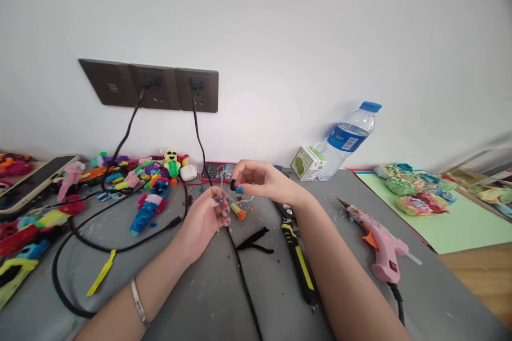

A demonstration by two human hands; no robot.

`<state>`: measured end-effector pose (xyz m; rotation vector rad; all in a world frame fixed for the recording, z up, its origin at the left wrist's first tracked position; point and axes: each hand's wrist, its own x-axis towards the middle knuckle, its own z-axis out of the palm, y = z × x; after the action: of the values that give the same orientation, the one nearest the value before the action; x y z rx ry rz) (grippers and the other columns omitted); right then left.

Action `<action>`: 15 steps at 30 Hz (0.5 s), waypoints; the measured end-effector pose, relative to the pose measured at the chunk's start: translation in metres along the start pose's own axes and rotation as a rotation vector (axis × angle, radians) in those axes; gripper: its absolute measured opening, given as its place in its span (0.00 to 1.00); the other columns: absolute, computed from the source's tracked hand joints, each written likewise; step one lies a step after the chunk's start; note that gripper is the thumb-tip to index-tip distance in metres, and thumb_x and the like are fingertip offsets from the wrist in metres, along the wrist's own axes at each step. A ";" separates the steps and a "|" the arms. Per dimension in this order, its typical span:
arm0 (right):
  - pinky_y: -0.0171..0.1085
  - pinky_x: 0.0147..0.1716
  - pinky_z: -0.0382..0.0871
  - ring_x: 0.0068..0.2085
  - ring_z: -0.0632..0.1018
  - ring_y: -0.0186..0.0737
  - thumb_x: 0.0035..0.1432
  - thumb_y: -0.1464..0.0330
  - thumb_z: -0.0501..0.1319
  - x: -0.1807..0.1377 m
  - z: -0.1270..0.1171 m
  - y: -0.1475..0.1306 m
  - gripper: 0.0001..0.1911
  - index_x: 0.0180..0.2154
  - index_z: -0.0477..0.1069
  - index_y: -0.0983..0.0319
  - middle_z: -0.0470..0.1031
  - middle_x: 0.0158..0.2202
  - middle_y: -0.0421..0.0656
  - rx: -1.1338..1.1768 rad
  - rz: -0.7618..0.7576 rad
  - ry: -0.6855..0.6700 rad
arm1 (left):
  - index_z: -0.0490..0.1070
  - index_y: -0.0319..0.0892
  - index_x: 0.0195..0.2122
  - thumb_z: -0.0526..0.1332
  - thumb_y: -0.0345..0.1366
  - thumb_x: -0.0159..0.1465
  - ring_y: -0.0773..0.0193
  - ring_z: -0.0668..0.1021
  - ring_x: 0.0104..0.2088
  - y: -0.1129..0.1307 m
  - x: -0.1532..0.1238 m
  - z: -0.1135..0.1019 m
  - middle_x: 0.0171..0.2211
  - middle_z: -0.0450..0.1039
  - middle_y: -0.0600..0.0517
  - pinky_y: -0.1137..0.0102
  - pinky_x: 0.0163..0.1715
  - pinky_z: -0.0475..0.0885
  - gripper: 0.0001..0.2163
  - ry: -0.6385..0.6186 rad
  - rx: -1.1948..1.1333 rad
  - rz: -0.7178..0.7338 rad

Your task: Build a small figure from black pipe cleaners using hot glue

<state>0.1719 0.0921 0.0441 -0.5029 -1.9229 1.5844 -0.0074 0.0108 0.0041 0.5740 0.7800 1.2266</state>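
The right hand [262, 178] pinches a small black piece [232, 185] above the bench [208, 298]. The left hand [206, 218], at 8 o'clock from it, is curled closed.

- A small black piece [232, 185] is pinched by the right hand [262, 181].
- The left hand [206, 218] is held just below it.
- A glue gun [380, 242] is laid on the table [200, 298].

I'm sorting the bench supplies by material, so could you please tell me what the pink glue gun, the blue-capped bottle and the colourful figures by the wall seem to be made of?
The pink glue gun looks like matte moulded plastic with an orange trigger. The blue-capped bottle is clear, glossy plastic; water shows through. The colourful figures look fuzzy, probably twisted pipe cleaners.
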 end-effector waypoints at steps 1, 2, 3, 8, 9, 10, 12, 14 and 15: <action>0.34 0.37 0.69 0.35 0.73 0.34 0.58 0.66 0.68 0.000 0.000 0.000 0.10 0.38 0.70 0.62 0.72 0.35 0.40 -0.001 -0.002 0.001 | 0.66 0.41 0.28 0.63 0.28 0.51 0.70 0.66 0.24 0.001 0.000 0.000 0.27 0.65 0.55 0.76 0.21 0.66 0.05 -0.006 -0.032 -0.008; 0.34 0.38 0.69 0.36 0.73 0.34 0.58 0.66 0.68 0.000 0.000 0.000 0.10 0.38 0.70 0.62 0.72 0.35 0.40 -0.002 -0.003 0.002 | 0.65 0.41 0.27 0.62 0.28 0.52 0.71 0.65 0.23 0.003 -0.001 0.000 0.27 0.62 0.56 0.76 0.19 0.64 0.05 -0.008 -0.074 -0.018; 0.34 0.38 0.69 0.36 0.73 0.34 0.58 0.66 0.68 0.000 0.000 0.000 0.10 0.38 0.70 0.62 0.72 0.35 0.40 -0.003 -0.003 0.003 | 0.64 0.41 0.27 0.62 0.29 0.52 0.72 0.63 0.22 0.004 -0.002 0.001 0.26 0.60 0.57 0.77 0.18 0.61 0.06 -0.002 -0.119 -0.028; 0.33 0.37 0.68 0.36 0.73 0.33 0.58 0.67 0.68 0.000 0.001 -0.001 0.10 0.38 0.69 0.62 0.71 0.35 0.40 -0.003 0.006 -0.003 | 0.59 0.42 0.26 0.59 0.29 0.53 0.71 0.61 0.21 0.013 -0.004 0.002 0.25 0.55 0.57 0.77 0.15 0.58 0.06 0.060 -0.275 -0.072; 0.33 0.36 0.68 0.35 0.73 0.33 0.58 0.67 0.68 0.000 0.001 -0.001 0.09 0.38 0.69 0.62 0.71 0.35 0.40 -0.001 0.007 -0.005 | 0.59 0.42 0.26 0.58 0.29 0.53 0.71 0.61 0.21 0.014 -0.004 0.002 0.25 0.54 0.57 0.77 0.15 0.58 0.06 0.064 -0.293 -0.075; 0.33 0.36 0.68 0.35 0.73 0.33 0.58 0.67 0.68 0.000 0.001 -0.001 0.09 0.38 0.69 0.62 0.71 0.35 0.40 0.001 0.006 -0.007 | 0.58 0.42 0.26 0.58 0.29 0.53 0.71 0.61 0.21 0.015 -0.004 0.002 0.25 0.54 0.57 0.77 0.15 0.58 0.06 0.064 -0.308 -0.076; 0.33 0.36 0.67 0.35 0.72 0.33 0.59 0.67 0.68 0.000 0.001 -0.001 0.09 0.38 0.69 0.62 0.71 0.35 0.40 0.001 0.001 -0.011 | 0.58 0.42 0.26 0.58 0.28 0.52 0.71 0.61 0.21 0.016 -0.005 0.001 0.25 0.53 0.57 0.77 0.15 0.58 0.07 0.047 -0.331 -0.074; 0.33 0.36 0.67 0.35 0.72 0.33 0.59 0.67 0.68 0.000 0.001 0.000 0.09 0.38 0.69 0.62 0.71 0.35 0.39 0.001 0.002 -0.011 | 0.57 0.42 0.26 0.58 0.27 0.52 0.72 0.61 0.21 0.016 -0.006 0.000 0.26 0.54 0.57 0.77 0.15 0.59 0.07 0.012 -0.351 -0.067; 0.33 0.36 0.67 0.35 0.72 0.33 0.58 0.67 0.68 0.000 0.001 0.000 0.10 0.38 0.69 0.62 0.71 0.35 0.39 0.003 0.005 -0.010 | 0.57 0.42 0.26 0.58 0.27 0.51 0.72 0.61 0.21 0.016 -0.006 0.000 0.26 0.54 0.57 0.77 0.16 0.59 0.08 -0.007 -0.361 -0.064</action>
<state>0.1714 0.0918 0.0441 -0.4996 -1.9280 1.5958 -0.0181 0.0089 0.0172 0.2560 0.5488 1.2681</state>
